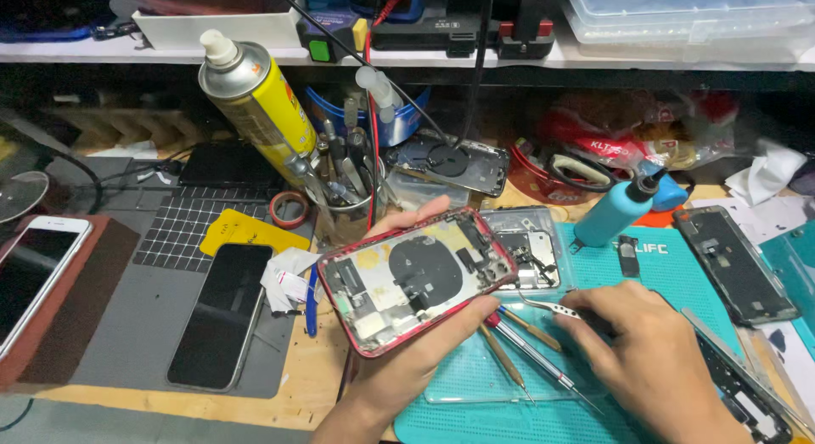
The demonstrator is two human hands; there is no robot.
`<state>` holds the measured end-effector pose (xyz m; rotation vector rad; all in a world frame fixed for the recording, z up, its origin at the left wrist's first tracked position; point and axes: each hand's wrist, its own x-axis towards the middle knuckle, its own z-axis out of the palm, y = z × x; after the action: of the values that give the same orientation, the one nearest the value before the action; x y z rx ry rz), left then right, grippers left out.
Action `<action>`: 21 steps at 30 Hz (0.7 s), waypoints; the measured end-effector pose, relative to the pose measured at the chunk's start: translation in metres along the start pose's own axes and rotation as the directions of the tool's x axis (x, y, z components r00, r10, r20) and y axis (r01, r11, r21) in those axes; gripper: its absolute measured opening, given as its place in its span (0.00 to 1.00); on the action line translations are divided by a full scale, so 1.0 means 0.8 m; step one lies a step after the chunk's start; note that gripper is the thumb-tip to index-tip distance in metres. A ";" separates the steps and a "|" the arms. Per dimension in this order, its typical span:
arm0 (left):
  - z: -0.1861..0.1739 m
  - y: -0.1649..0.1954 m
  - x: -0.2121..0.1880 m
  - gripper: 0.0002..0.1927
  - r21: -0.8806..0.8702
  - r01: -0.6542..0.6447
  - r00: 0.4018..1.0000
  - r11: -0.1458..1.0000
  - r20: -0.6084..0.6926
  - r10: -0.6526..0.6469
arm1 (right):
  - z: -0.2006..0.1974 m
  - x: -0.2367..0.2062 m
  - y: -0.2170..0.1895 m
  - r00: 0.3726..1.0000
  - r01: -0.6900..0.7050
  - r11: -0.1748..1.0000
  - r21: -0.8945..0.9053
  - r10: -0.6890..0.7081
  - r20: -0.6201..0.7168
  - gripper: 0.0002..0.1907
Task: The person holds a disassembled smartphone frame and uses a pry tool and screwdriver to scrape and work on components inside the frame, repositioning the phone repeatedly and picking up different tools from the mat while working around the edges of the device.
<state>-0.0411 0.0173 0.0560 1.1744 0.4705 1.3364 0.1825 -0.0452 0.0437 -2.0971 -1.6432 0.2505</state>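
Note:
My left hand (399, 359) holds an opened red phone housing (416, 278) tilted above the teal mat, its inner parts and round black coil facing up. My right hand (649, 355) rests on the teal mat (671, 257) and grips metal tweezers (548, 308), whose tips point left toward the housing's right edge without touching it. Several thin screwdrivers (526, 355) lie on the mat just below the housing.
A black phone (222, 312) lies face up on a grey mat (119, 325), a white phone (30, 274) at far left. A yellow spray can (250, 96), tool cup (348, 193), blue bottle (615, 210), another open housing (450, 164) and phone frames (734, 261) crowd the bench.

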 end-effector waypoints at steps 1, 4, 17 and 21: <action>0.003 -0.001 -0.001 0.44 0.053 0.006 1.000 0.999 0.004 -0.007 | 0.001 -0.001 0.000 1.000 0.008 1.000 0.000 -0.008 0.024 0.14; 0.007 -0.006 0.000 0.44 0.185 -0.005 1.000 0.983 0.024 0.000 | 0.005 0.004 -0.003 0.997 0.033 0.999 0.024 -0.034 0.074 0.14; 0.034 -0.057 0.008 0.44 0.369 -0.391 0.920 0.843 0.153 0.360 | 0.015 0.033 -0.012 0.929 -0.355 0.215 0.910 -0.023 0.369 0.17; 0.003 -0.029 0.008 0.47 0.508 -0.399 0.907 0.763 0.342 0.247 | 0.017 0.049 -0.012 0.916 -0.401 0.238 0.885 0.116 0.384 0.16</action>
<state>-0.0259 0.0260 0.0392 1.9839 0.5077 1.3467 0.1790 -0.0026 0.0417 -1.2896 -0.7382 1.3177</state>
